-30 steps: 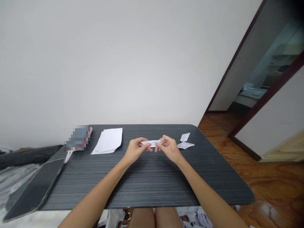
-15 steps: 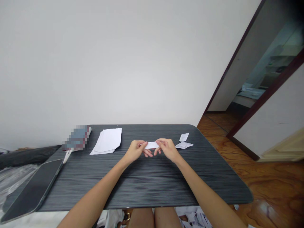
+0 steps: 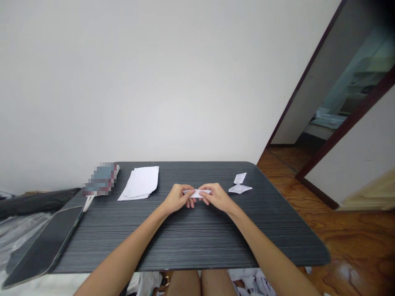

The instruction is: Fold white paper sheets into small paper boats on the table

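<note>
A narrow folded strip of white paper point(image 3: 196, 193) is stretched between my two hands, over the middle of the table. My left hand point(image 3: 180, 197) pinches its left part with the thumb on top and the fingers beneath. On the other side my right hand point(image 3: 215, 196) grips the right part in the same way, thumb tip close to the left one. To the right of my right hand lie two small folded white papers point(image 3: 240, 178), the nearer one point(image 3: 240, 188) wider and pointed at its ends. The fingers under the strip are partly hidden.
A stack of white sheets point(image 3: 142, 181) lies at the back left of the dark table point(image 3: 197, 242). Left of it are a blurred-out book-like object point(image 3: 100, 181) and a phone-like dark slab point(image 3: 46, 246). Paper scraps point(image 3: 254, 283) lie below the front edge, beside my legs.
The paper strip looks narrower than before, and my thumbs have come closer together at its middle. Both hands have shifted slightly nearer to me.
</note>
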